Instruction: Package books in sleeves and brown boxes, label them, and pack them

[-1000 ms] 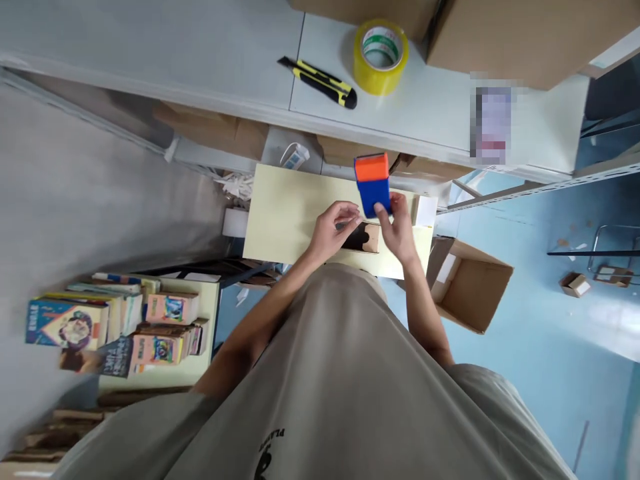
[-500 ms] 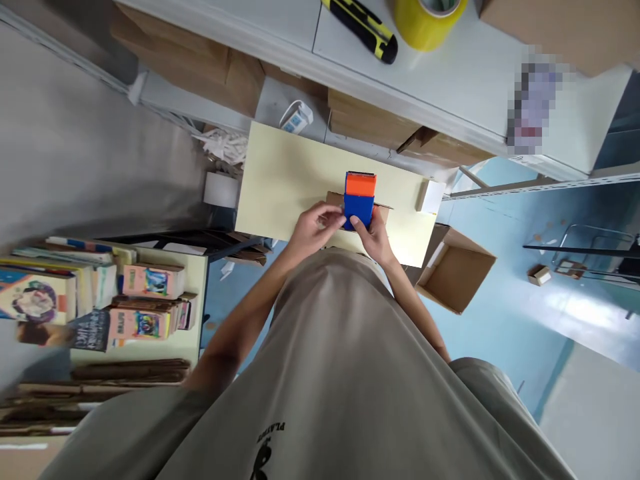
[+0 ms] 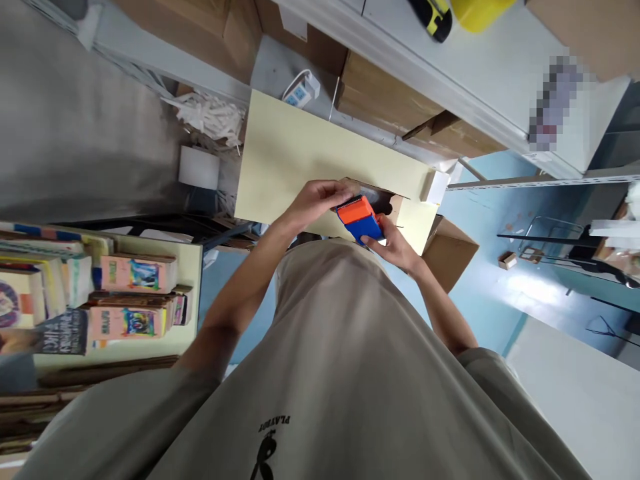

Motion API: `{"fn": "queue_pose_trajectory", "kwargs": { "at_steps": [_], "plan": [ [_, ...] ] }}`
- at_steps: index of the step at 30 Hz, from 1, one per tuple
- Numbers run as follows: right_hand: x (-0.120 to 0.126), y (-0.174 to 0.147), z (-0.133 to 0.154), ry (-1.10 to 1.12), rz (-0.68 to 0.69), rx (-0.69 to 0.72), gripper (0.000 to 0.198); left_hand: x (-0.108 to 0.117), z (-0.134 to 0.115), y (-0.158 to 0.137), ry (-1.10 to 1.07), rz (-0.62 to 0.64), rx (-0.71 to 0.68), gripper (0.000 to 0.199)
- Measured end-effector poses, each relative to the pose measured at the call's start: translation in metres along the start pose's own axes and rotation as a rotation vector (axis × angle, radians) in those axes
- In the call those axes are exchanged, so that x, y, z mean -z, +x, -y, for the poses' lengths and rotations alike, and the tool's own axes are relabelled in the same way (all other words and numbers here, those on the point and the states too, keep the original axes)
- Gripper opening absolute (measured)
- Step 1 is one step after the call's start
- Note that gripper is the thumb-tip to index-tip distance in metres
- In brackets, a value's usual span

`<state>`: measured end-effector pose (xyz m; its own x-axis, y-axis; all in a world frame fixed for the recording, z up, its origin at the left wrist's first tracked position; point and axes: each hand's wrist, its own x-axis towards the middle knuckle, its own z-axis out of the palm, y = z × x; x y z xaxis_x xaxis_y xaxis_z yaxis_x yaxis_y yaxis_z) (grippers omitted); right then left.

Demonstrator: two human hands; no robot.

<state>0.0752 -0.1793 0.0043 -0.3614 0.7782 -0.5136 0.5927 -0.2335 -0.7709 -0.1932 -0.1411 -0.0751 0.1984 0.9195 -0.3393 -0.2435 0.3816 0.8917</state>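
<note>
A blue and orange tape dispenser (image 3: pixel 361 219) with a black toothed edge is gripped from below by my right hand (image 3: pixel 395 245), its thumb across the blue body. The dispenser is tilted, toothed end toward the left. My left hand (image 3: pixel 320 200) is at that toothed edge, fingers closed together; whatever they pinch is too small to make out. Behind the dispenser lies an open cardboard box (image 3: pixel 395 207), partly hidden by it and my hands. The box rests on a pale yellow tabletop (image 3: pixel 285 147).
A small white box (image 3: pixel 435 187) stands at the table's right end. Below right is an open brown carton (image 3: pixel 450 252). Beyond the table are a power strip (image 3: pixel 300 92) and shelved cartons (image 3: pixel 385 90). A utility knife (image 3: pixel 434 17) lies on the upper shelf. Books (image 3: pixel 135 275) are stacked left.
The tape dispenser has turned from upright to tilted left, still in my right hand. My left hand has risen to its toothed edge. The view has shifted, showing more of the cardboard box.
</note>
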Motion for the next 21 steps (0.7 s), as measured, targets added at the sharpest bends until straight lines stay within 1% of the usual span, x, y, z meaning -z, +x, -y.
{"fn": "queue_pose_trajectory", "kwargs": {
  "at_steps": [4, 7, 9, 11, 13, 15, 17, 19, 21],
  "plan": [
    [0.004, 0.001, 0.009, -0.127, 0.049, -0.052, 0.057, 0.011, 0.011, -0.001, 0.011, 0.067, 0.025, 0.051],
    [0.011, 0.005, 0.018, -0.201, 0.079, -0.114, 0.057, 0.011, 0.027, -0.001, -0.033, 0.062, 0.038, 0.044],
    [0.019, 0.009, 0.026, -0.238, 0.095, -0.162, 0.059, 0.005, 0.041, -0.001, -0.069, 0.017, 0.046, 0.031],
    [0.027, 0.015, 0.036, -0.273, 0.125, -0.218, 0.062, -0.005, 0.055, -0.002, -0.094, -0.060, 0.064, 0.018],
    [0.037, 0.021, 0.047, -0.338, 0.168, -0.263, 0.065, -0.017, 0.066, -0.004, -0.118, -0.130, 0.099, 0.011],
    [0.047, 0.027, 0.061, -0.409, 0.227, -0.298, 0.067, -0.026, 0.074, -0.006, -0.153, -0.144, 0.119, 0.011],
    [0.058, 0.031, 0.076, -0.453, 0.286, -0.331, 0.071, -0.030, 0.080, -0.007, -0.191, -0.130, 0.099, 0.017],
    [0.070, 0.033, 0.092, -0.490, 0.326, -0.368, 0.074, -0.026, 0.086, -0.005, -0.214, -0.157, 0.068, 0.025],
    [0.082, 0.033, 0.106, -0.530, 0.364, -0.419, 0.076, -0.017, 0.096, 0.003, -0.229, -0.245, 0.066, 0.033]
  ]
}}
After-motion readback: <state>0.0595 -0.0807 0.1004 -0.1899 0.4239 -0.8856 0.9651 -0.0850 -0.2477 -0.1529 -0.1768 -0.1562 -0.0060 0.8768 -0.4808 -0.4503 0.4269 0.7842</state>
